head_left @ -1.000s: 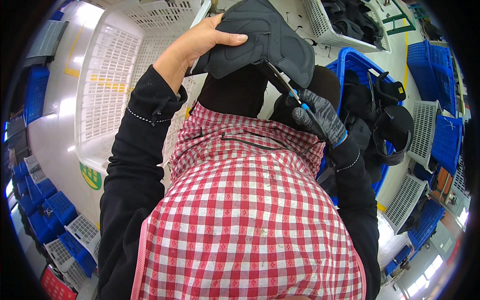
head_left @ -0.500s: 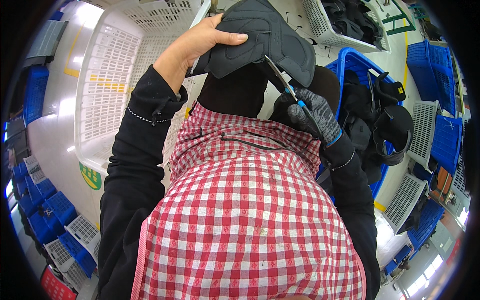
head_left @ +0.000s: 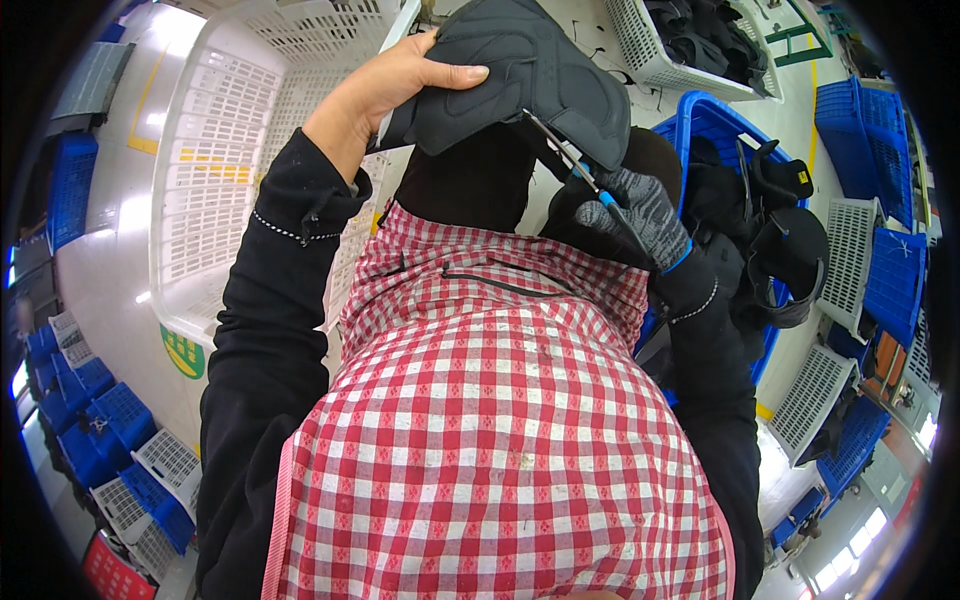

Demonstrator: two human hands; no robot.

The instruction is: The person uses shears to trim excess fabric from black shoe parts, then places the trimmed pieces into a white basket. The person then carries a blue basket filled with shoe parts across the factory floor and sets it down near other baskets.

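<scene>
My left hand [head_left: 400,85] is bare and grips the left side of a black padded piece [head_left: 530,80], its thumb pressed on top. The piece has moulded raised panels and lies above my knees. My right hand [head_left: 640,215], in a grey knit glove, is closed round a pair of scissors [head_left: 568,152] with blue and dark handle parts. The slim metal blades point up and left, and their tip meets the piece's lower edge near its middle. Glove and fingers hide part of the handles.
A large white mesh crate [head_left: 225,170] stands at my left. On my right, a blue crate [head_left: 690,110] holds several black padded items [head_left: 785,250]. Another white crate [head_left: 690,85] with black pieces is farther off. Stacked crates [head_left: 865,150] line the right side.
My right hand and forearm have shifted slightly up and right, and the scissors' tip has moved a little left along the piece's edge. The left hand and the piece have barely moved.
</scene>
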